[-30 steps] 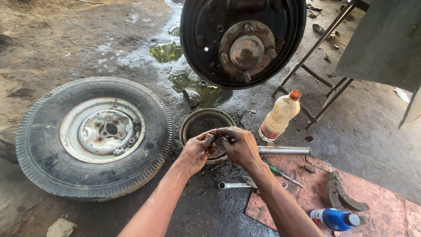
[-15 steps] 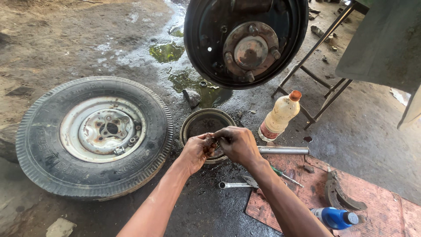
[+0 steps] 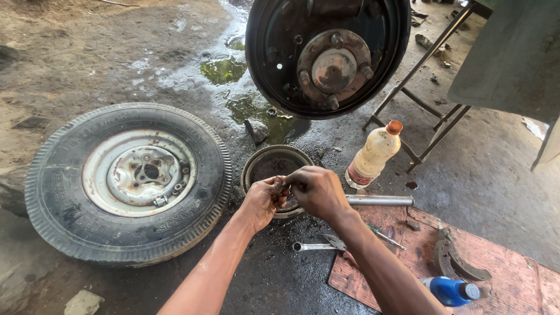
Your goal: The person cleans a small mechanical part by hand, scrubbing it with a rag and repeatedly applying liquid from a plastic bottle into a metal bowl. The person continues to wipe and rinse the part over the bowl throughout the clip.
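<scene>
Both hands, left hand and right hand, meet fingertip to fingertip, pinching a small dark part (too grimy to identify) just above the brake drum on the wet floor; a wheel lies left, a bottle stands right.

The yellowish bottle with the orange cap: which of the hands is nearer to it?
Right. The right hand is just left of the bottle; the left hand is farther left, beyond the right hand.

Daylit, oil-stained concrete floor with green puddles, a metal stand and a red mat
</scene>
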